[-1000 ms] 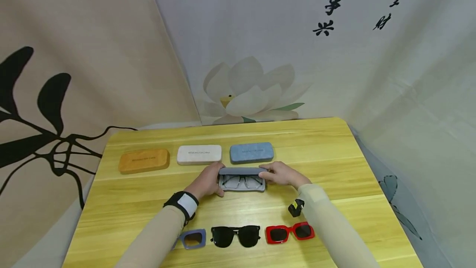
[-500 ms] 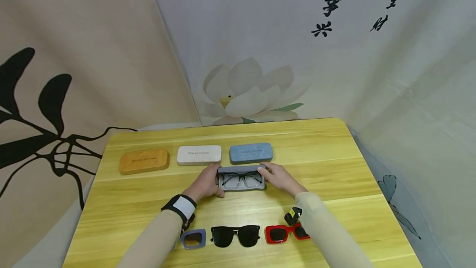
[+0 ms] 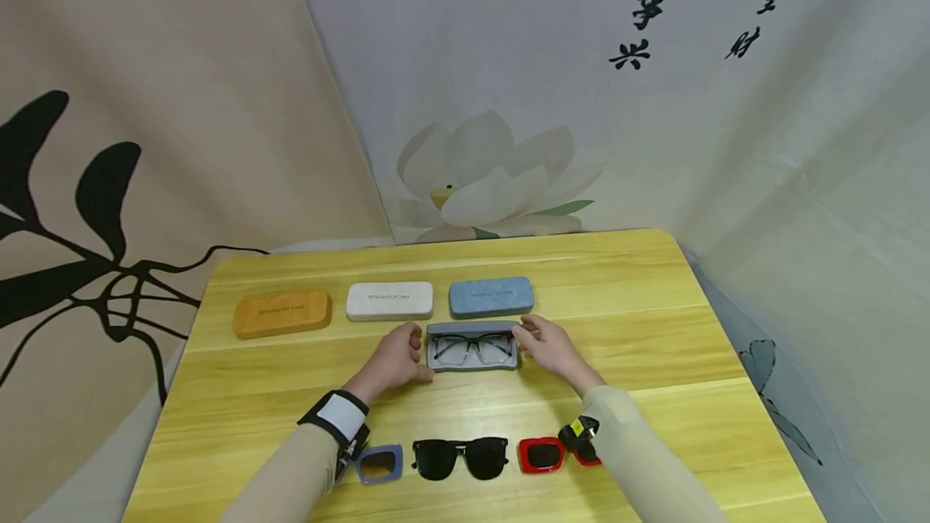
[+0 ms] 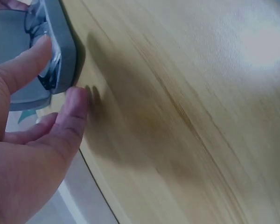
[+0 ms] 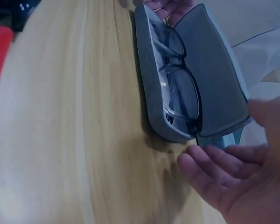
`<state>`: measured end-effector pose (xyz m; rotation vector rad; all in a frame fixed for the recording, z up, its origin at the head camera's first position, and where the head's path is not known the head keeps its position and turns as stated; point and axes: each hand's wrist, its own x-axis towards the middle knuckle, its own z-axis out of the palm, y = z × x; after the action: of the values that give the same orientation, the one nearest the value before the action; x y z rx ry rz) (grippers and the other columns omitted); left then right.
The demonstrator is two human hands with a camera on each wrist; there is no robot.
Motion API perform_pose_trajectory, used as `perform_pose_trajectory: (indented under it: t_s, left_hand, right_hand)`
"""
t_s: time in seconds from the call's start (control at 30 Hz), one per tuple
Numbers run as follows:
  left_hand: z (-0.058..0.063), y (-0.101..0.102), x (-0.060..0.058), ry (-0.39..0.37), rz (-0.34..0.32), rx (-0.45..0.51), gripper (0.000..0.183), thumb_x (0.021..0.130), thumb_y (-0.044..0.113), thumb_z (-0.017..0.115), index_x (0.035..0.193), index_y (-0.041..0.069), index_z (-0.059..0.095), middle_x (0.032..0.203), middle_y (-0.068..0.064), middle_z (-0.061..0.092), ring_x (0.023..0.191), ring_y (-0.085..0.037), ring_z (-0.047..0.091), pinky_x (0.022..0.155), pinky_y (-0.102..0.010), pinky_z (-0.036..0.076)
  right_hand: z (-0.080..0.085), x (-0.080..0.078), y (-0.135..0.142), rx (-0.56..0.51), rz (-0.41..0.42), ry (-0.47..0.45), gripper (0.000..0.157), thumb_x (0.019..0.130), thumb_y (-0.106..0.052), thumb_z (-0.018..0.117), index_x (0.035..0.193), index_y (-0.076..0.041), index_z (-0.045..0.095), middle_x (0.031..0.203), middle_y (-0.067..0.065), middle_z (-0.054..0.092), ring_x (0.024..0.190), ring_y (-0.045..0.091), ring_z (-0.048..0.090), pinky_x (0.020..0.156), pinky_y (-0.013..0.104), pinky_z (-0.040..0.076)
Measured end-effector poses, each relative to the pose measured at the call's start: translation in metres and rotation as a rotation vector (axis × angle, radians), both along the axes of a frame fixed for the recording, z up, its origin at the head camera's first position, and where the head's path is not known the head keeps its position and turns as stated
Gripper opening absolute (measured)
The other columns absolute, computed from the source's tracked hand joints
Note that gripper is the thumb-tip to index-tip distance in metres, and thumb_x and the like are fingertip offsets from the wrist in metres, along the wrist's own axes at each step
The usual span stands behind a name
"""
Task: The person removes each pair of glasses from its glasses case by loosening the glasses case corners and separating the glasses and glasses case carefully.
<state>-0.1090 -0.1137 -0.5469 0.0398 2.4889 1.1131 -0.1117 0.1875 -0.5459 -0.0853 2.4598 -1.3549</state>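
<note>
A grey eyeglass case (image 3: pixel 474 328) stands with its lid raised in the middle of the table. Black-framed eyeglasses (image 5: pixel 196 91) lie inside it, arms folded. At its left end my left hand (image 3: pixel 392 357) is loosely bent and holds nothing; the left wrist view shows the thumb near the case's edge and the fingers (image 4: pixel 74 105) beside its end. My right hand (image 3: pixel 554 345) is at the right end. In the right wrist view its thumb touches the lid's corner, while the other fingers (image 5: pixel 214 170) are relaxed and apart from the case.
Behind the case lie an orange case (image 3: pixel 282 314), a white case (image 3: pixel 389 301) and a blue case (image 3: pixel 491 298), all closed. Nearer are blue-framed sunglasses (image 3: pixel 379 464), black sunglasses (image 3: pixel 460 458) and red sunglasses (image 3: pixel 541 455). The forearms partly cover the blue and red pairs.
The grey case's lid has tipped further back, uncovering more of the eyeglasses. My left hand has let go and drawn left. My right hand's grip on the lid has loosened.
</note>
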Motion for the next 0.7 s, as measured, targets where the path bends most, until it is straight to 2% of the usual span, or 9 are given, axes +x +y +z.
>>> perform_pose_trajectory:
  t_s: [0.17,0.4,0.7]
  left_hand:
    - [0.005,-0.002,0.005,0.016,0.024,0.008,0.072,0.073,0.005,0.093,0.133,-0.008,0.055,0.113,-0.016,0.059,0.095,-0.025,0.057,0.089,-0.044,0.053]
    - [0.011,0.001,0.01,0.029,0.049,0.059,0.072,0.074,0.002,0.09,0.135,-0.01,0.052,0.109,-0.018,0.06,0.096,-0.026,0.054,0.091,-0.044,0.051]
    - [0.015,0.006,0.015,-0.006,0.135,0.14,0.08,0.076,-0.001,0.087,0.143,-0.01,0.046,0.128,-0.023,0.06,0.112,-0.034,0.061,0.1,-0.049,0.052]
  right_hand:
    - [0.001,0.008,0.001,-0.009,-0.059,0.016,0.048,0.106,-0.019,0.057,0.146,0.008,0.05,0.132,0.024,0.064,0.109,0.036,0.069,0.082,0.041,0.06]
    - [0.0,0.017,-0.001,-0.057,-0.09,0.081,0.04,0.103,-0.005,0.056,0.139,0.01,0.054,0.123,0.024,0.068,0.108,0.037,0.068,0.085,0.042,0.06]
    - [-0.005,0.023,-0.005,-0.162,-0.108,0.058,0.043,0.099,0.003,0.053,0.142,0.012,0.051,0.126,0.027,0.066,0.109,0.037,0.068,0.087,0.04,0.06]
